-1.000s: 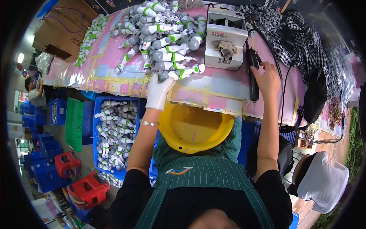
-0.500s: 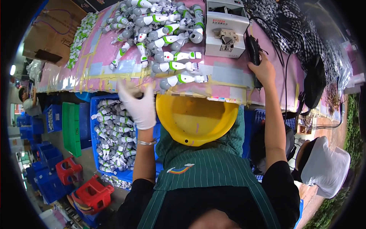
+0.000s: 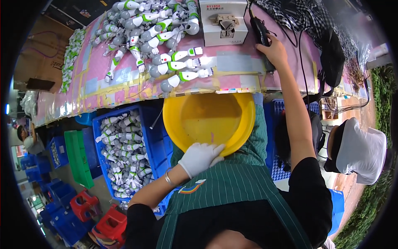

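Note:
My left hand (image 3: 202, 159), in a white glove, is closed on the near rim of a yellow basin (image 3: 249, 120) at my lap. The basin's inside shows only small specks and a pinkish mark. My bare right hand (image 3: 274, 50) has its fingers around a black, corded, pen-shaped power tool, which looks like an electric screwdriver (image 3: 260, 33). This tool lies along the right side of a white box-shaped machine (image 3: 226, 35). Left of the machine, toy arms (image 3: 182, 77) in white, green and grey lie on the pink table (image 3: 236, 79), several apart from the heap.
A blue crate (image 3: 99, 143) full of similar toy parts stands left of my legs. Green-and-white pieces (image 3: 74, 52) line the table's left side near a cardboard box (image 3: 41, 54). Cables and checked cloth (image 3: 315, 20) lie at the right. Red stools (image 3: 110, 226) stand lower left.
My left hand has come down from the table's edge to the basin's near rim. The right hand stays at the black tool. The whole view has shifted slightly.

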`<act>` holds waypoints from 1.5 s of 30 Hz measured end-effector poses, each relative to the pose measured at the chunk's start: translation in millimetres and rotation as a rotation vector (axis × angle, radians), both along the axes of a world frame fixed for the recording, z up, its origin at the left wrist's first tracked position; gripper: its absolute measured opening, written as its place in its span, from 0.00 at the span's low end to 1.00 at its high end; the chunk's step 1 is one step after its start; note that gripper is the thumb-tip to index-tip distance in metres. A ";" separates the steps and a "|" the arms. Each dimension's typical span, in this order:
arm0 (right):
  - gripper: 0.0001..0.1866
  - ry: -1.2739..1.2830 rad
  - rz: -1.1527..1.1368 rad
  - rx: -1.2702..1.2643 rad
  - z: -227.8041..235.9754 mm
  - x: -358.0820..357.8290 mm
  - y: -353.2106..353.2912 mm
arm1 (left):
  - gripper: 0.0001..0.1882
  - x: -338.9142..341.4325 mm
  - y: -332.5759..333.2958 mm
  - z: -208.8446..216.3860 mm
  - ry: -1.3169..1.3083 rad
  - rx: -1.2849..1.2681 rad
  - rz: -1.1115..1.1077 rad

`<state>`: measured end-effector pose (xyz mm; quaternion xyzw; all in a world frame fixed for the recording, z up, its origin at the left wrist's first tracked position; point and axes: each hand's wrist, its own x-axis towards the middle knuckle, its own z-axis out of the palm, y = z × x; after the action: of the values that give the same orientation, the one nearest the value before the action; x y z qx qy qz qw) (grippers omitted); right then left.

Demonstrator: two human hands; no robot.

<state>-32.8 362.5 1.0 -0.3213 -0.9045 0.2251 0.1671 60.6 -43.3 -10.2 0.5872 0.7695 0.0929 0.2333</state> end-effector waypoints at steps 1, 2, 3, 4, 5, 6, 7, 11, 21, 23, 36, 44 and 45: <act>0.40 0.032 0.006 -0.007 -2.9 0.9 2.2 | 0.22 5.2 -2.6 -2.6 0.000 -0.005 0.004; 0.39 0.065 0.013 -0.015 -5.9 0.8 4.1 | 0.22 11.9 -5.9 -7.5 0.022 0.011 -0.018; 0.39 0.063 0.022 -0.023 -6.1 0.4 2.1 | 0.21 15.3 -6.7 -9.1 0.042 0.025 -0.036; 0.39 0.081 0.013 -0.045 -5.4 0.5 1.1 | 0.16 14.1 -5.5 -10.9 -0.005 0.080 -0.022; 0.40 0.100 0.005 -0.066 -4.5 0.4 -0.3 | 0.16 13.2 -2.9 -11.5 -0.007 0.073 -0.012; 0.40 0.096 0.013 -0.071 -3.9 1.1 -0.5 | 0.17 11.0 2.7 -8.3 -0.062 0.083 -0.004; 0.38 0.133 0.019 -0.104 -3.6 2.2 0.0 | 0.18 8.2 8.2 -6.5 -0.118 0.094 0.005; 0.30 0.426 0.135 -0.491 -4.2 8.1 0.2 | 0.21 -6.3 27.0 -8.5 -0.229 0.111 0.007; 0.25 0.925 0.538 -0.961 97.5 -4.3 -37.2 | 0.13 -126.9 55.7 71.1 0.164 0.622 0.425; 0.22 1.008 0.553 -0.923 115.4 -18.1 -51.4 | 0.17 -153.8 53.9 67.7 0.308 0.548 0.541; 0.10 1.077 0.454 -0.632 130.0 -89.0 -113.3 | 0.25 -157.3 25.5 49.6 0.455 0.487 0.682; 0.10 1.033 0.414 -0.765 136.1 -72.4 -114.7 | 0.21 -169.4 25.3 54.5 0.421 0.360 0.426; 0.10 1.023 0.415 -0.776 134.7 -66.1 -113.6 | 0.20 -168.2 26.5 52.5 0.327 0.353 0.402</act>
<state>-98.9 248.9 135.7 -0.0305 -0.6080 0.6850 0.4002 -107.5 -16.9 42.3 0.4620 0.8695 0.1735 -0.0224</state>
